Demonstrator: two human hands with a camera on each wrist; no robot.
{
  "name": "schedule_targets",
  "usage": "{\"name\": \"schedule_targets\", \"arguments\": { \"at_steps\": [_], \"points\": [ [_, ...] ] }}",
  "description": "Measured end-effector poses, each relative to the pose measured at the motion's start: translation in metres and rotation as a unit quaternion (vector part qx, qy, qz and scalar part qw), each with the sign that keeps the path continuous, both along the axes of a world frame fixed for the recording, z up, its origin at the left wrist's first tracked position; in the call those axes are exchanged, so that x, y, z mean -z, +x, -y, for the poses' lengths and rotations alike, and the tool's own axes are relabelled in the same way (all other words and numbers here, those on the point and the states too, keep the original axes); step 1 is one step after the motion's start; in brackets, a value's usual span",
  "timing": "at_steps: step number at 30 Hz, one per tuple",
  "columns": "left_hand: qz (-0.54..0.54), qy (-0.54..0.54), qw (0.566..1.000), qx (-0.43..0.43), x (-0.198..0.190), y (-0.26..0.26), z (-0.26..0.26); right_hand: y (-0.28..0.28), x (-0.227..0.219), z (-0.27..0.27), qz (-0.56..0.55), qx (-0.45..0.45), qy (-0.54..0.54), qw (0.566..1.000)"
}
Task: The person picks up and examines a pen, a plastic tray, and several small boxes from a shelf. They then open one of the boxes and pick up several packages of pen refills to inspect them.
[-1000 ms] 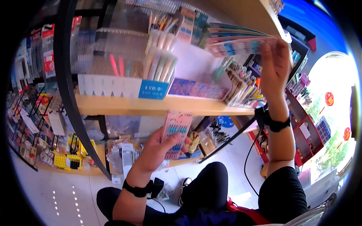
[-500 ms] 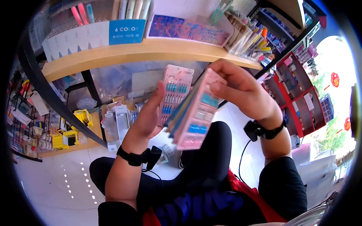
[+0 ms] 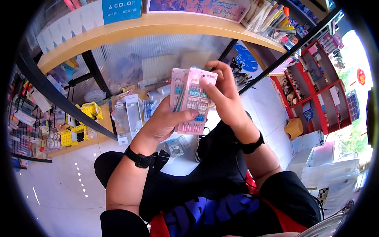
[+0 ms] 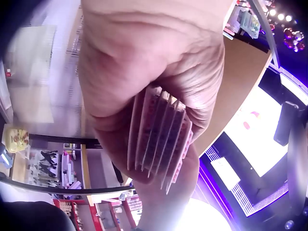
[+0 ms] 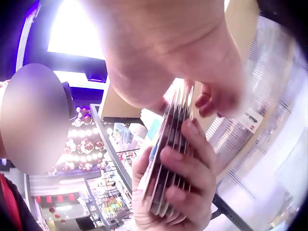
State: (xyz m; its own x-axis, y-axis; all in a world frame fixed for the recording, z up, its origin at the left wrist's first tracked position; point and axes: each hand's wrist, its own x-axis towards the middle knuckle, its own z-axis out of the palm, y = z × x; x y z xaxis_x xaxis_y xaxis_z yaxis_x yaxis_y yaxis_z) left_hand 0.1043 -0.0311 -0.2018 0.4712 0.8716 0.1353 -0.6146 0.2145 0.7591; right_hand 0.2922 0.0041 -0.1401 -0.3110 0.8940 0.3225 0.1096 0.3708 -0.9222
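A stack of pink blister cards [image 3: 193, 103] with rows of small teal, white, blue and pink pieces stands upright in front of me. My left hand [image 3: 158, 120] grips it from the lower left, thumb across the front card. Another pink card [image 3: 177, 85] shows at the stack's left, offset from the front one. My right hand [image 3: 229, 100] pinches the top right corner, its thumb on the front and its index finger raised behind. In the left wrist view the card edges [image 4: 159, 139] fan slightly apart. In the right wrist view, left fingers [image 5: 185, 166] wrap the stack's side.
A wooden shelf [image 3: 169, 29] spans above the hands, bearing a blue and white box [image 3: 122, 12] and packs of pens [image 3: 268, 17]. Below are white boxes [image 3: 134, 114] and yellow baskets [image 3: 90, 110]. A black post [image 3: 51, 89] slants at left; a red rack [image 3: 316, 93] stands right.
The right hand has brought its fanned cards down from the upper shelf to the left hand's card. They now form one stack, gripped by the left hand too. The view has tilted downward.
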Motion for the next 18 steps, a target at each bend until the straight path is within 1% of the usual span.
{"name": "schedule_targets", "arguments": {
  "at_steps": [1,2,4,5,8,13,15,16,18],
  "points": [
    [0.008,0.013,1.0,-0.015,0.003,0.002,0.0,-0.001,0.005,0.006,-0.036,-0.018,-0.045,0.998],
    [0.011,0.011,1.0,-0.017,0.008,0.003,0.002,-0.003,0.018,0.015,-0.091,-0.054,-0.107,0.989],
    [-0.002,0.023,0.998,-0.064,0.008,0.004,0.0,-0.002,0.019,0.02,-0.071,-0.088,-0.142,0.983],
    [0.003,0.04,0.996,-0.077,0.013,0.004,-0.001,-0.002,0.026,0.024,-0.061,-0.095,-0.153,0.982],
    [-0.021,0.042,0.995,-0.087,0.015,0.005,-0.003,0.002,0.03,0.019,-0.059,-0.097,-0.174,0.978],
    [-0.022,0.039,0.994,-0.097,0.017,0.01,0.0,0.001,0.038,0.021,-0.071,-0.086,-0.147,0.983],
    [0.03,0.001,0.994,-0.102,0.013,0.013,0.004,0.001,0.038,0.024,-0.072,-0.068,-0.164,0.981],
    [0.031,0.002,0.994,-0.103,0.011,0.012,0.004,0.0,0.038,0.025,-0.071,-0.069,-0.163,0.982],
    [0.074,-0.028,0.993,-0.085,0.007,0.012,0.004,0.0,0.035,0.028,-0.098,-0.052,-0.167,0.98]
  ]
}}
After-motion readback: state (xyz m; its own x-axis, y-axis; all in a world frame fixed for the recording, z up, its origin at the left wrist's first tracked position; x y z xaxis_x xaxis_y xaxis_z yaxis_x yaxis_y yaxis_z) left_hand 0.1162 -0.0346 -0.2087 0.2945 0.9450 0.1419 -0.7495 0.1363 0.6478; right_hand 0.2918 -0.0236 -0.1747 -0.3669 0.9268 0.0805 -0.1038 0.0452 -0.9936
